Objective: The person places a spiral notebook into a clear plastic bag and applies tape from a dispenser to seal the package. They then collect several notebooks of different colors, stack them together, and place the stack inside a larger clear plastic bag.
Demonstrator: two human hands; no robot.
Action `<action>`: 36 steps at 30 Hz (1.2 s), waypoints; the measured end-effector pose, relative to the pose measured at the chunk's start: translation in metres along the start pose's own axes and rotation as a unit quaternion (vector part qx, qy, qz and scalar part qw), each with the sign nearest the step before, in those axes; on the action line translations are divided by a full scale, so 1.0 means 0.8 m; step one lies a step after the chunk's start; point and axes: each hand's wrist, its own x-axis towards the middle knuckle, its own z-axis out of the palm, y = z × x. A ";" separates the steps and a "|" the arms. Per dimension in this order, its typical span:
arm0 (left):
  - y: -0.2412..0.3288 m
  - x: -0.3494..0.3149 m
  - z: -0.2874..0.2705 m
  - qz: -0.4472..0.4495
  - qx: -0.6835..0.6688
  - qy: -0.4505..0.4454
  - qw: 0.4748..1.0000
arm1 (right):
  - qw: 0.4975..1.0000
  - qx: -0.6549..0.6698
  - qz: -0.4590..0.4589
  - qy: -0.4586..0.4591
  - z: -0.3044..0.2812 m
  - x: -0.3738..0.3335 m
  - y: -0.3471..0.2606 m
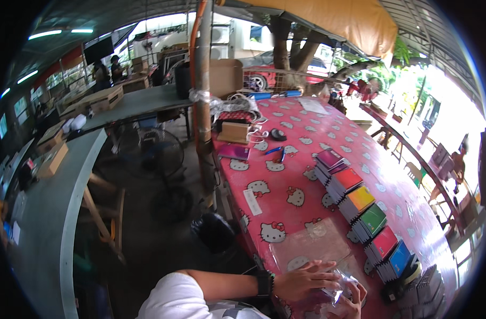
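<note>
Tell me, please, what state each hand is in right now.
Left hand: open, fingers nearly straight, at the clear plastic.
Right hand: closed, fingers curled, holding the clear plastic.

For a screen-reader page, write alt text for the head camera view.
A person's left hand, fingers extended, and curled right hand touch clear plastic over a pink cat-patterned tablecloth. A row of colourful notebook stacks runs along the right; grey worktables stand left.
</note>
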 end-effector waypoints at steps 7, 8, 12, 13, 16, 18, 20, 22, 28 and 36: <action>0.005 0.018 0.006 0.018 -0.026 -0.072 0.997 | 0.998 0.013 0.028 -0.046 -0.005 -0.014 0.000; 0.004 0.019 0.005 0.021 -0.029 -0.080 0.996 | 0.998 -0.010 0.031 -0.057 -0.006 -0.014 -0.005; 0.002 0.037 0.010 0.042 -0.030 -0.094 0.994 | 0.969 0.223 0.102 -0.019 0.003 -0.014 0.009; 0.002 0.044 0.013 0.048 -0.026 -0.103 0.993 | 0.972 0.225 0.066 0.022 0.003 -0.011 0.010; 0.006 0.050 -0.005 0.039 -0.017 -0.168 0.985 | 0.959 0.262 0.050 0.095 0.005 -0.021 0.001; 0.009 0.037 -0.023 0.034 -0.005 -0.178 0.983 | 0.937 0.297 0.074 0.166 0.011 -0.021 0.005; 0.005 0.053 -0.016 0.029 0.031 -0.155 0.987 | 0.931 0.222 0.102 0.272 -0.040 -0.020 0.056; 0.007 0.061 -0.023 0.015 0.048 -0.193 0.980 | 0.903 0.058 0.187 0.382 -0.063 -0.053 0.109; 0.017 0.067 -0.024 0.007 0.037 -0.216 0.976 | 0.739 -0.158 0.359 0.548 -0.132 -0.126 0.211; 0.015 0.066 -0.025 0.004 0.026 -0.206 0.978 | 0.724 -0.027 0.459 0.514 -0.129 -0.097 0.252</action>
